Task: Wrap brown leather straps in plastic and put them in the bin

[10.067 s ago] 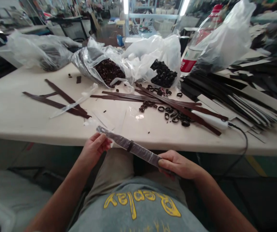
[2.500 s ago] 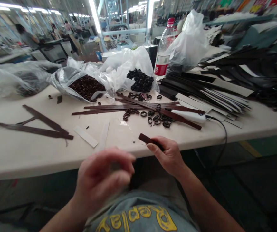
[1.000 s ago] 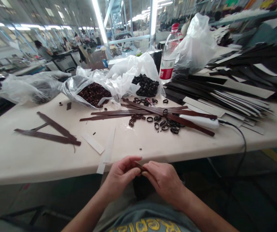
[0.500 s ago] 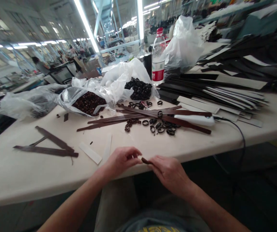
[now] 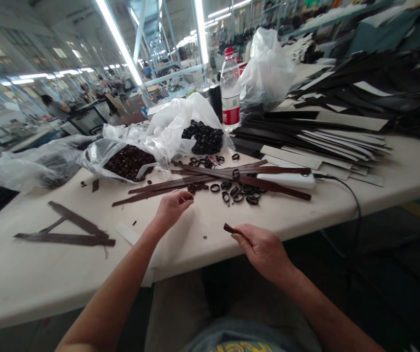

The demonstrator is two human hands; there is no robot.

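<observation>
Brown rings [image 5: 199, 187] lie just beside the left hand [image 5: 172, 209], fingers nearly together, hold unclear; the right hand [image 5: 264, 248], farther off, grips a brown strap [image 5: 229, 228] pointing left.

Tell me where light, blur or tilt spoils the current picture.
In the head view, the tube lights burn out to white, while the floor under the table sinks into shadow; also in the head view, the far person is soft, the table's near edge slants up rightward, and detail between the left hand's fingertips is unclear.
</observation>
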